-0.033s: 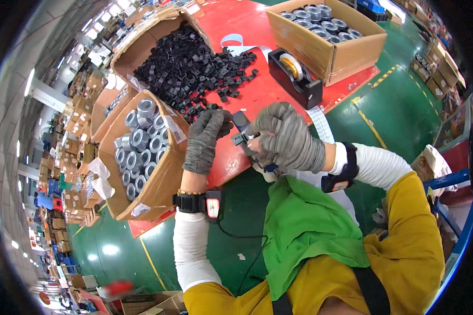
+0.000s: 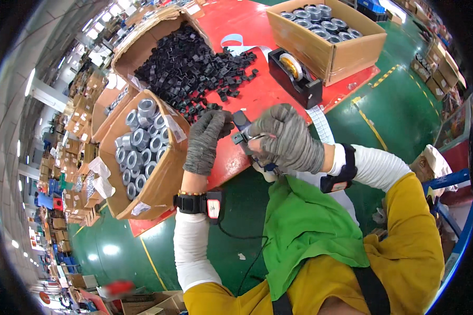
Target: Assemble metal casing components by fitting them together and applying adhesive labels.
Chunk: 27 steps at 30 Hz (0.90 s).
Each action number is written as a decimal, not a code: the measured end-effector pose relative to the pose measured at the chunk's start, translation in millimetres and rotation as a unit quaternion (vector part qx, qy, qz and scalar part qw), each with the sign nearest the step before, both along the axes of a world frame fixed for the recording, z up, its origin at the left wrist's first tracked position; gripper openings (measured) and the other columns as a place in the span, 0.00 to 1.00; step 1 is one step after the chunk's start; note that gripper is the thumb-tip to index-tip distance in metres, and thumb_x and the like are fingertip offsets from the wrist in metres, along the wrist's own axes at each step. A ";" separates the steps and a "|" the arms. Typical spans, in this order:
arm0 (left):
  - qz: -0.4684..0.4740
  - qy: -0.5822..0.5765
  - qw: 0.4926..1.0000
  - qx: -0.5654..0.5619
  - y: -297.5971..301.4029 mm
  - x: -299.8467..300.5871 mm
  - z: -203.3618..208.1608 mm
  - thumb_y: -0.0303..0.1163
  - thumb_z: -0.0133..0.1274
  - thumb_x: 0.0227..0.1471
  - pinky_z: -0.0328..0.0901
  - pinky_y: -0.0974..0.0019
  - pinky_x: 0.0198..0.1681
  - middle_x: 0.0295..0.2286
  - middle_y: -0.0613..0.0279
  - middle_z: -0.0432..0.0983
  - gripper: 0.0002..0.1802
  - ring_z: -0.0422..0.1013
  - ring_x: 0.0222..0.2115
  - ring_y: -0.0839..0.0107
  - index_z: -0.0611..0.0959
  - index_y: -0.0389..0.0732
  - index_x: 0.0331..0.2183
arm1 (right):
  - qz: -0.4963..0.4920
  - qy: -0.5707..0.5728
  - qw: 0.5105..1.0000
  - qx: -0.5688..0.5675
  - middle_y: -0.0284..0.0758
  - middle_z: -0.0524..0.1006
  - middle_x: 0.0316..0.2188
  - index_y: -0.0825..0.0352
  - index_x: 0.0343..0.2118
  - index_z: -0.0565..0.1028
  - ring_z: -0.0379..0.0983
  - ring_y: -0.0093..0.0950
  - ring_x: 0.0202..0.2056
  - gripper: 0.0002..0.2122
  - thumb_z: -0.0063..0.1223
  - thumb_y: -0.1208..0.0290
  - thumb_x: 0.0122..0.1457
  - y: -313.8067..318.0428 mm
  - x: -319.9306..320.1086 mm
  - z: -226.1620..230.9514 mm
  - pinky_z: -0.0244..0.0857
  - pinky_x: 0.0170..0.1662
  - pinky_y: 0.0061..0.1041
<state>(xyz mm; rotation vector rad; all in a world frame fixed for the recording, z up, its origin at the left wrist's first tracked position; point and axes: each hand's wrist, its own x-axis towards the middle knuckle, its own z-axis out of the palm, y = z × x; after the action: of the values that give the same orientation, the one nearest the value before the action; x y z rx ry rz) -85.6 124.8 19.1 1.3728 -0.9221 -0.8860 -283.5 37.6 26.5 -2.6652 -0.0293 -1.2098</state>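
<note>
My left hand [image 2: 205, 139], in a grey knitted glove, is closed near the front of the pile of small black plastic parts [image 2: 178, 73]. Whatever its fingertips pinch, if anything, is hidden. To its right, my right hand [image 2: 286, 136], gloved alike, is closed with the fingers curled in at a small dark device [image 2: 240, 119] by the table's near edge. A small black block [image 2: 239, 138] shows just beside the right fingertips. I cannot make out what lies inside that grip.
The red table [image 2: 223, 163] carries a carton [image 2: 155, 194] of grey rings on the left, another carton [image 2: 347, 55] of rings at the back right, and a black tape dispenser [image 2: 299, 86]. A label strip [image 2: 320, 126] hangs beside it. A green cloth [image 2: 305, 226] covers my lap.
</note>
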 end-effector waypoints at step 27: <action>0.127 -0.420 0.895 -0.080 10.5 -70.3 -26.4 0.25 0.62 0.32 0.64 0.66 0.42 0.38 0.54 0.70 0.48 0.69 0.39 0.66 0.57 0.41 0.55 | 0.042 0.008 0.963 0.267 0.37 0.72 0.32 0.64 0.31 0.72 0.67 0.36 0.36 0.11 0.56 0.67 0.45 23.0 -20.2 -27.7 0.59 0.41 0.31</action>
<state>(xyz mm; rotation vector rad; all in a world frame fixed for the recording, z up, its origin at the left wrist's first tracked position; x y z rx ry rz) -155.8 135.2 -7.3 1.7013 -1.3757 0.0334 -303.7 60.5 -1.2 -2.1773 0.1622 -0.9953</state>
